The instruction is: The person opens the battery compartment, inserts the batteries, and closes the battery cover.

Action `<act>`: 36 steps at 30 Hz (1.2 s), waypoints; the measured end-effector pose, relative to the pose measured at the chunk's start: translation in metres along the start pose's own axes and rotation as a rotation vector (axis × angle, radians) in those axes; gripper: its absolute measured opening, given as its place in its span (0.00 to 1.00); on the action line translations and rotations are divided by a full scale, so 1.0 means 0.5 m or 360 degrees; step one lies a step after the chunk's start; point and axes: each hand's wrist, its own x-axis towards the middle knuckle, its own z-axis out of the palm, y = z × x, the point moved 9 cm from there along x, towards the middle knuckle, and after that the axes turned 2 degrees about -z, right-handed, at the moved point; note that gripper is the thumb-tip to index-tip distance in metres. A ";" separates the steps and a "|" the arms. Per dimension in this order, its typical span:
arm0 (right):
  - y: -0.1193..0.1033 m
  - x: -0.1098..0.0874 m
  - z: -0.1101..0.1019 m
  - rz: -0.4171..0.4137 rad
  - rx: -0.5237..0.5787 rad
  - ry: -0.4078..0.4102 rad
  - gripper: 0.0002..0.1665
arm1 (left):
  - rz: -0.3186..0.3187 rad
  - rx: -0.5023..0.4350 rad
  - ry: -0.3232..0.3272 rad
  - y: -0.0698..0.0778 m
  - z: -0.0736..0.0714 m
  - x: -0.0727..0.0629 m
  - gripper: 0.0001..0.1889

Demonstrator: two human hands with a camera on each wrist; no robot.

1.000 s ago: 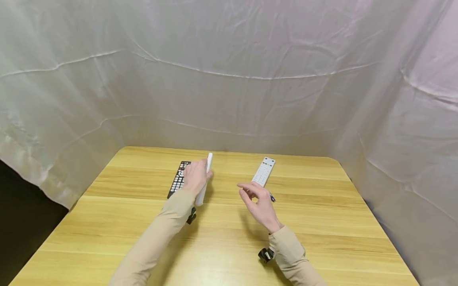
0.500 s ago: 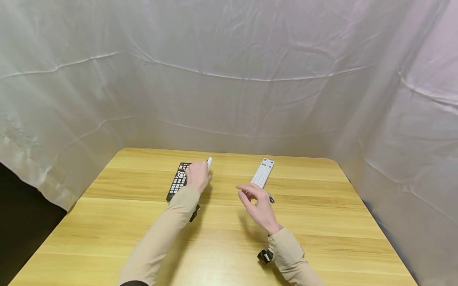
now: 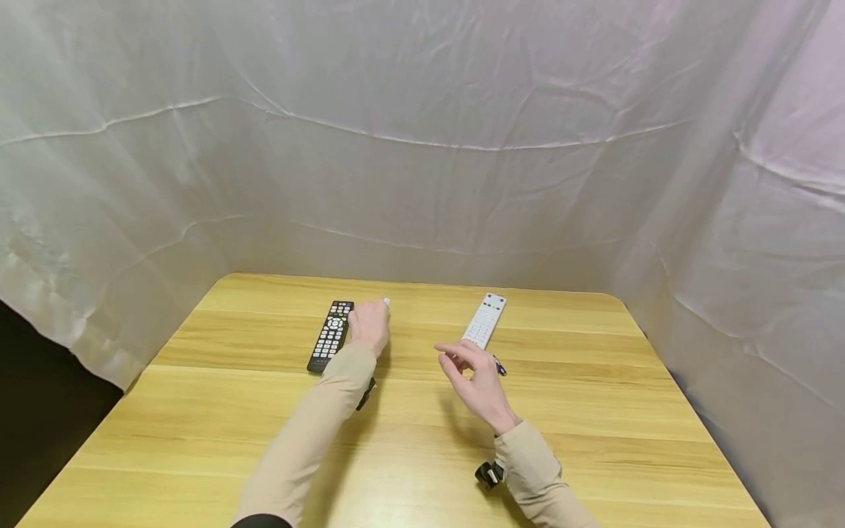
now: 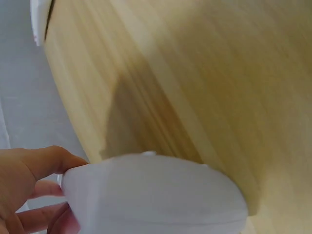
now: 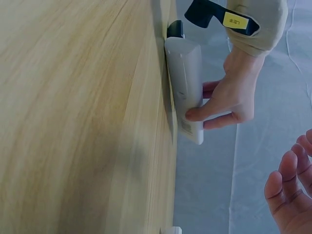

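Note:
My left hand (image 3: 370, 324) grips a white remote control (image 5: 185, 78) between thumb and fingers, over the table beside the black remote. From above the hand hides nearly all of it; only a white tip shows. The left wrist view shows its smooth rounded white back (image 4: 161, 195). To the hand's left lies a black remote control (image 3: 328, 339) with white buttons. My right hand (image 3: 480, 381) hovers with loosely bent fingers and holds nothing. Just beyond it another white remote control (image 3: 485, 319) lies face up, its near end hidden behind that hand.
A small dark blue object (image 3: 499, 365), partly hidden, lies right of the right hand. The wooden table (image 3: 422, 455) reaches back to a pale hanging cloth (image 3: 422, 183), which also rises at both sides.
My left hand has turned over to the right and lowered slightly with the white remote, so less of it shows. More of the black remote is uncovered. My right hand stays put.

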 end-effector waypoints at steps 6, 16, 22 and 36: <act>-0.002 0.000 0.001 -0.0004 0.0002 0.0004 0.11 | 0.0063 0.0112 -0.0048 0.009 0.011 -0.007 0.06; 0.074 -0.008 0.016 -0.0020 0.0014 -0.0026 0.11 | 0.0097 0.0164 -0.0050 0.022 0.032 -0.026 0.10; 0.078 -0.009 0.014 -0.0003 0.0008 -0.0038 0.12 | 0.0082 0.0202 -0.0088 0.036 0.036 -0.034 0.09; 0.079 -0.010 0.013 -0.0025 -0.0013 -0.0060 0.12 | -0.0072 0.0072 -0.0265 0.027 0.056 -0.035 0.11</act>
